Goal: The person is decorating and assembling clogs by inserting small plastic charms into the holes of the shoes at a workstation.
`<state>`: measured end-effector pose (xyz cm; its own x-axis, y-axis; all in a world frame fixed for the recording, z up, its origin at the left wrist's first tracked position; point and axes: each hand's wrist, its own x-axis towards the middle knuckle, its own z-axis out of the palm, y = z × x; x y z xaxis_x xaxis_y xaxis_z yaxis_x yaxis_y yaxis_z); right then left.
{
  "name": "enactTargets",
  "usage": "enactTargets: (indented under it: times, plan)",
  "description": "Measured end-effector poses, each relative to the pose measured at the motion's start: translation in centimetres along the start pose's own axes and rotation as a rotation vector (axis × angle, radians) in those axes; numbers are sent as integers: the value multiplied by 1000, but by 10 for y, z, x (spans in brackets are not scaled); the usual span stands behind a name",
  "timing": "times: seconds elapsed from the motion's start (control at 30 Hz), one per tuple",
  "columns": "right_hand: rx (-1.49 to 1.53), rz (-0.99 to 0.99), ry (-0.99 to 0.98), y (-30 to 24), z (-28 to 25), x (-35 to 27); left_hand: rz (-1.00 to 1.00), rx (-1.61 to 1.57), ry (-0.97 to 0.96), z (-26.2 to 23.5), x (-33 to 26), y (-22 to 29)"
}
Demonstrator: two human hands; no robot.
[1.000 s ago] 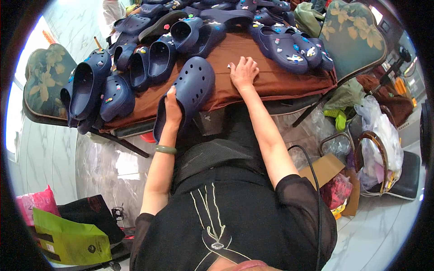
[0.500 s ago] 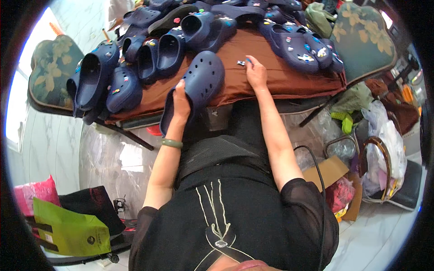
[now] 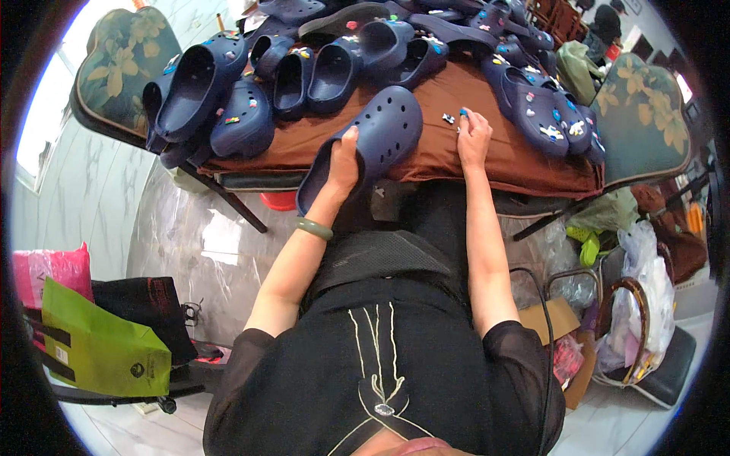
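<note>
My left hand [image 3: 344, 161] grips a plain navy clog [image 3: 365, 144] by its heel opening; the clog rests toe-away on the brown cloth [image 3: 426, 156] of the table. My right hand [image 3: 473, 137] lies on the cloth to the right of the clog, its fingertips pinching a small blue charm [image 3: 463, 112]. A few tiny charms [image 3: 449, 118] lie on the cloth just left of those fingers. A green bangle [image 3: 314, 228] sits on my left wrist.
Several navy clogs with coloured charms [image 3: 228, 99] fill the back and left of the table, more at the right [image 3: 544, 110]. Floral cushioned chairs [image 3: 122, 61] flank it. A green paper bag [image 3: 99, 349] and pink bag stand at lower left; plastic bags and a box at right.
The view has shifted so the table sits higher in frame. My right hand has closed its fingertips on a small charm; my left hand keeps its hold on the clog.
</note>
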<state>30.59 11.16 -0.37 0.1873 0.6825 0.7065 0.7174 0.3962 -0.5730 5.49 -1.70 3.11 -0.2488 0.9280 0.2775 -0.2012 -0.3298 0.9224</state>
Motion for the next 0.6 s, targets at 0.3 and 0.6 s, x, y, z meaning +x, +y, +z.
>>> enactTargets:
  times: [0.3, 0.6]
  plan:
    - [198, -273, -8, -69, -7, 7, -34, -22, -1, -3, 7, -19]
    - [-92, -785, -79, -117, -6, 1, -31, -76, -84, -12, 12, -24]
